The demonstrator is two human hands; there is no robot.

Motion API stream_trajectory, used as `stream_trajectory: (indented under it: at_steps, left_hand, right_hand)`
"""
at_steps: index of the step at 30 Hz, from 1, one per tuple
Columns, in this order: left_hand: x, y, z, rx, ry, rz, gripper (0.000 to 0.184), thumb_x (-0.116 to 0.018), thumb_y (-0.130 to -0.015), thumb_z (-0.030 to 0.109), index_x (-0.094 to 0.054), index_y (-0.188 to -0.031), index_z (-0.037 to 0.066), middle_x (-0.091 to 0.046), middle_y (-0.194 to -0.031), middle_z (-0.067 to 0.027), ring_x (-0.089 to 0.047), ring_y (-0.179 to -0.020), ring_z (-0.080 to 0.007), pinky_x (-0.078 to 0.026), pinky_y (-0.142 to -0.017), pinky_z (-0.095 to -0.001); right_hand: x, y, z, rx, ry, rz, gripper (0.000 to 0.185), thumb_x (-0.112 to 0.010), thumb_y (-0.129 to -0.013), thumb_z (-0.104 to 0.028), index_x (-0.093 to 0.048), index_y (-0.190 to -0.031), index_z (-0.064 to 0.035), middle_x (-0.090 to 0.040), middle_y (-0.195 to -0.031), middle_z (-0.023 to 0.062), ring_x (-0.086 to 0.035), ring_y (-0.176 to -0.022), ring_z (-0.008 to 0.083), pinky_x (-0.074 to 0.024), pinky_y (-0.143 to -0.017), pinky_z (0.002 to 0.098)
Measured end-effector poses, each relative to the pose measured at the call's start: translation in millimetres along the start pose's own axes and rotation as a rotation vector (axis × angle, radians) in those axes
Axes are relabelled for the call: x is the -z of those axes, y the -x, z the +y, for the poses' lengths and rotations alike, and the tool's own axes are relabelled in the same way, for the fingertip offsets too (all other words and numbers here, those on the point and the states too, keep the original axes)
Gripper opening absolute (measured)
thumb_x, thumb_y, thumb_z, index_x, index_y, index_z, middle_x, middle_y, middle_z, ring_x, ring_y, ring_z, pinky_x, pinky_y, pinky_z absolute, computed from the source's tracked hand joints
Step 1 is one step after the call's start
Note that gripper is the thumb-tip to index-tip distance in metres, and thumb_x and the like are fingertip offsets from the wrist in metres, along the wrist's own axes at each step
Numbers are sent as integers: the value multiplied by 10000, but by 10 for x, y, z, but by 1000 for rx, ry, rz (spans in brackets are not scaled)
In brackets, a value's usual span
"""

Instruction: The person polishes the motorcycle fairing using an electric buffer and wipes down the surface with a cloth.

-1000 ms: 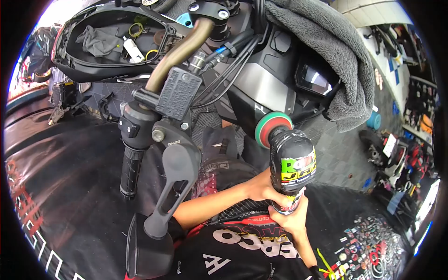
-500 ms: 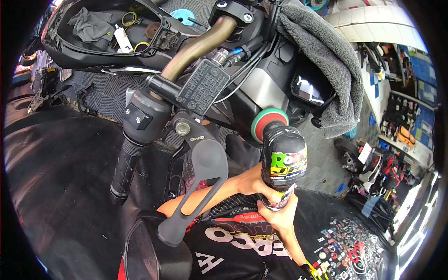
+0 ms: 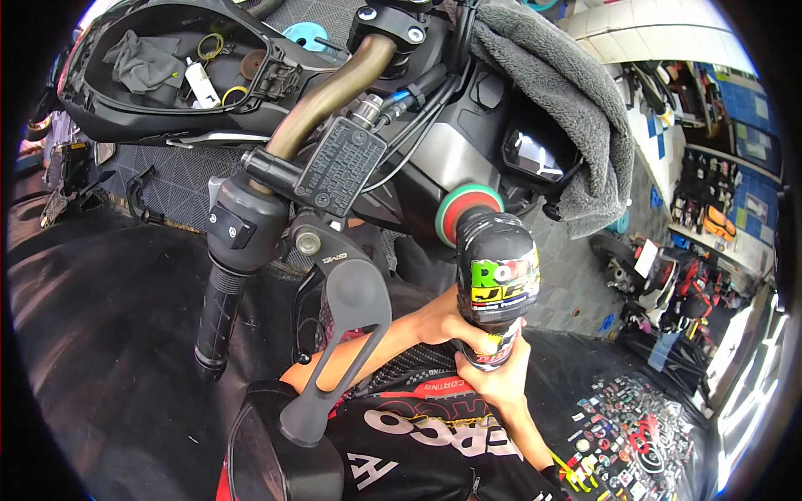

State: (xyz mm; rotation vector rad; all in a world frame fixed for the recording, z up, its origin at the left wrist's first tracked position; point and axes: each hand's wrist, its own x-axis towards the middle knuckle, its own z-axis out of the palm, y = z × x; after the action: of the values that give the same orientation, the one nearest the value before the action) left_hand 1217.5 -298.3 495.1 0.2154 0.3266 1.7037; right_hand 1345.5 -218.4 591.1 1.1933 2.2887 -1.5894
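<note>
Both hands are wrapped round the handle of a black power polisher (image 3: 499, 267) covered in stickers. My left hand (image 3: 447, 321) grips it from the left, its forearm passing behind the mirror stem. From the right and below, my right hand (image 3: 501, 377) closes round the same handle. The polisher's round red and green pad (image 3: 468, 210) lies against the dark front bodywork of a scooter, beside a silver panel (image 3: 441, 154). Whether the pad spins cannot be told.
At the left are a handlebar grip (image 3: 219, 321), a brake reservoir (image 3: 341, 167) and a mirror (image 3: 280, 451). A grey towel (image 3: 576, 100) drapes over the scooter's front. The open seat compartment (image 3: 100, 108) holds a cloth and a white tube. Another motorcycle (image 3: 660, 275) stands right.
The view has shifted, and the handlebar and mirror sit differently in it. Both hands still hold the polisher, its pad still at the bodywork.
</note>
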Motion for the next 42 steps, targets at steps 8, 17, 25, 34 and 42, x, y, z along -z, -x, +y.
stream_trajectory:
  at_steps: [8,17,25,34,42]
  left_hand:
    - [-129,81,-203,0,-157,85,554,-861,-766,137,-622,-1249,9,-695,-1114,-54,-630,-1040,-144,-514,-961,-347]
    - [-211,186,-84,55,-240,195,664,-876,-795,172,-551,-1347,-2,-668,-1215,-82,-617,-1148,-174,-490,-1036,-373]
    - [-283,201,-145,135,-241,233,680,-876,-801,177,-545,-1368,0,-643,-1278,-88,-606,-1183,-181,-479,-1057,-369]
    - [-297,198,-171,197,-222,275,710,-892,-794,212,-552,-1380,-2,-653,-1302,-98,-616,-1211,-185,-488,-1063,-364]
    - [-269,293,-220,161,-384,302,660,-864,-812,186,-576,-1378,6,-674,-1285,-100,-650,-1165,-189,-505,-1049,-357]
  right_hand:
    - [311,32,172,-163,-118,-237,525,-848,-644,-63,-660,-1121,49,-746,-988,77,-690,-870,138,-563,-843,315]
    - [351,-102,234,-188,-186,-383,510,-861,-618,-71,-682,-1080,52,-759,-961,70,-700,-864,137,-568,-845,319]
    - [462,-85,309,-158,-176,-407,611,-875,-617,-116,-646,-1158,52,-764,-948,110,-729,-860,165,-582,-830,330]
    - [497,-148,272,-178,-210,-435,649,-888,-610,-131,-643,-1179,63,-772,-994,138,-748,-907,191,-579,-881,339]
    - [445,-176,441,-145,-248,-461,715,-904,-572,-173,-646,-1189,81,-776,-983,141,-753,-905,191,-581,-875,334]
